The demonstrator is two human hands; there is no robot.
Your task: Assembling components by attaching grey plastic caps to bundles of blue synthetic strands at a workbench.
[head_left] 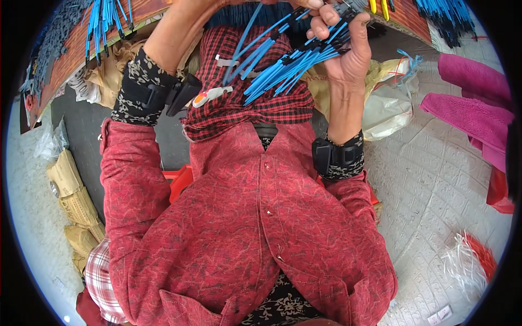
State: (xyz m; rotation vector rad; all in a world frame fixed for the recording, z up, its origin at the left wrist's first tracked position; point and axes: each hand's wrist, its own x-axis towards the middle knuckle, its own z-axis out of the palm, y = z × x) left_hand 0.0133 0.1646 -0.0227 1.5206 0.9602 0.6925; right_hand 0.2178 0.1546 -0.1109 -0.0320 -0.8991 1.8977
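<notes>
My right hand [348,60] is raised near the upper edge, its fingers and thumb closed around a bundle of thin blue wires [293,68] with black ends. The wires fan out down and left over my lap. From the left, my left hand [213,5] reaches toward the same bundle, but the upper edge cuts most of it off and its grip is hidden. Some looser blue wires [254,54] hang between the hands, partly blurred. Below them a red-and-black checked cloth [255,114] covers my lap.
Wooden table edges [60,70] run along the top, with more blue wires [109,24] at left, another wire pile [448,19] at right and yellow pieces [379,7]. Pale sacks [389,103] lie beneath. A magenta towel [470,108] hangs right; white and red strands [470,261] lie on the floor.
</notes>
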